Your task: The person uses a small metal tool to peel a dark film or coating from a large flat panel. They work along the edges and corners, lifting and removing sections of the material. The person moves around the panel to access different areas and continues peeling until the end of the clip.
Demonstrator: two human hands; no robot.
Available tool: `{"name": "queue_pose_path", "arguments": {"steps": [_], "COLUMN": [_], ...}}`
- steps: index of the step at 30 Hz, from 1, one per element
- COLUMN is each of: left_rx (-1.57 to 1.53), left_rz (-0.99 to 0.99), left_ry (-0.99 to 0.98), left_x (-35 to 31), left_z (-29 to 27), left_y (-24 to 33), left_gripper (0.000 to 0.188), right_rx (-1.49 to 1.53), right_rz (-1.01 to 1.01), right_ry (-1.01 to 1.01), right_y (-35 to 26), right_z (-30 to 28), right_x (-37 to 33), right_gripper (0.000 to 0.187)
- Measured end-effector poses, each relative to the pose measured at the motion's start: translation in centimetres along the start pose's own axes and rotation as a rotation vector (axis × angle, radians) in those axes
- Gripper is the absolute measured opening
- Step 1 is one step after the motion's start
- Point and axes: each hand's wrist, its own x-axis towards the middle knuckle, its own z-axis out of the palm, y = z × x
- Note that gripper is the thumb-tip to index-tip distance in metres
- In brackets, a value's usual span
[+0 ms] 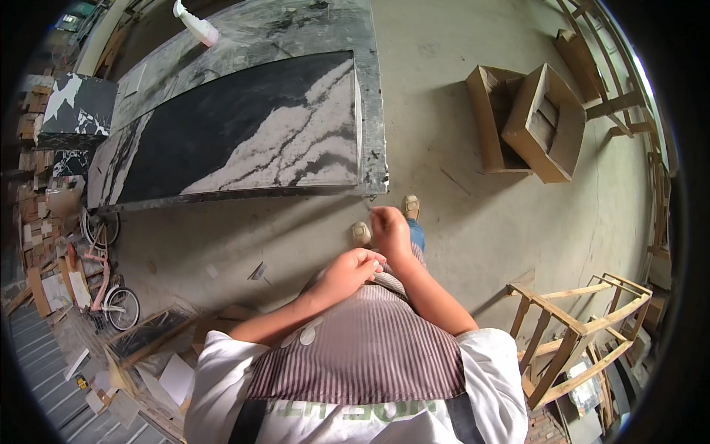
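Both my hands are in front of my striped apron [355, 348], close together. My left hand [347, 274] has its fingers bent and pressed together at the tips. Just ahead and to the right, my right hand [392, 233] is raised with curled fingers. If either hand holds something, it is too small or hidden to make out. Beyond them, a black and white marble-patterned slab [244, 133] lies on a stained grey worktable [296, 29], touched by neither hand. At the table's far side is a white bottle [198, 26] with a pinkish base.
A smaller black and white block [78, 107] stands left of the slab. On the floor to the right are two open cardboard boxes [543, 122], one leaning on the other. A wooden frame [577, 333] stands at lower right, a pink bicycle [103, 281] at left among scraps.
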Motion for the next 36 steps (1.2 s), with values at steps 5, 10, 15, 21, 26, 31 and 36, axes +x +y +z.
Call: {"name": "queue_pose_path", "arguments": {"steps": [5, 10, 15, 21, 26, 31, 36], "left_rx": [-0.015, -0.037, -0.038, -0.07, -0.067, -0.012, -0.049], "left_rz": [-0.016, 0.004, 0.006, 0.046, 0.047, 0.035, 0.057], "left_ry": [0.054, 0.038, 0.027, 0.024, 0.015, 0.009, 0.025], "left_x": [-0.9, -1.0, -0.8, -0.4, -0.2, -0.4, -0.1], "left_z": [-0.1, 0.1, -0.1, -0.3, -0.2, -0.2, -0.5], "left_y": [-0.1, -0.2, -0.7, -1.0, -1.3, -0.8, -1.5], "left_gripper": [0.029, 0.028, 0.027, 0.027, 0.027, 0.027, 0.027], "right_rx": [0.241, 0.271, 0.227, 0.328, 0.553, 0.487, 0.624], "right_rz": [0.501, 0.575, 0.598, 0.645, 0.588, 0.695, 0.74], "right_ry": [0.043, 0.091, 0.023, -0.103, -0.039, -0.071, -0.137], "right_y": [4.1, 5.0, 6.2, 8.2, 5.5, 7.3, 4.3], "right_z": [0.8, 3.2, 2.6, 1.1, 1.3, 1.9, -0.9], "right_x": [0.6, 1.0, 0.1, -2.7, -0.2, -0.7, -1.6], "right_gripper": [0.021, 0.022, 0.022, 0.022, 0.02, 0.021, 0.017]}}
